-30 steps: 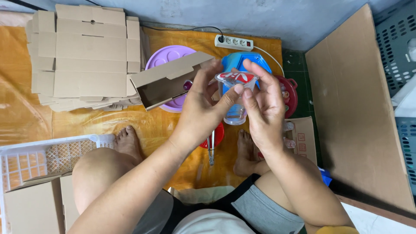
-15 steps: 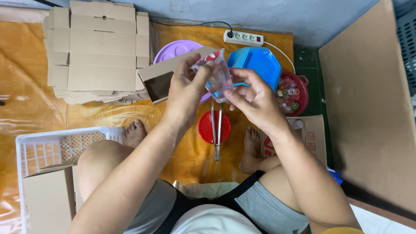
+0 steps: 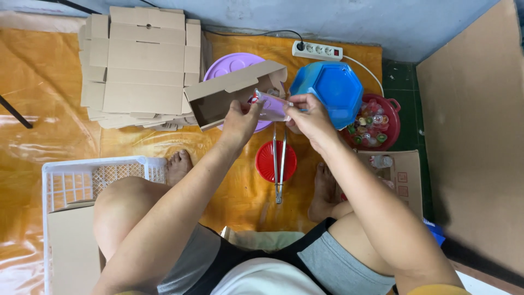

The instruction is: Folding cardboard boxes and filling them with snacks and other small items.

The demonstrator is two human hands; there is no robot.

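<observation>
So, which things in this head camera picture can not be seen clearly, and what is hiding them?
- Small clear plastic packet, head view: its contents are too small and blurred, and both hands cover its ends.
- Left hand and right hand: fingertips hidden behind the packet.
- Open brown cardboard box: inside is in shadow.
- Red basin of small round items: partly covered by the blue plastic bowl.
- White plastic crate: cut by a cardboard sheet and the knee.

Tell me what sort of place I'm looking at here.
Probably a home packing spot on a floor: an orange floor sheet, a stack of flat cardboard boxes, a red bowl of small capsules and a white crate.
</observation>
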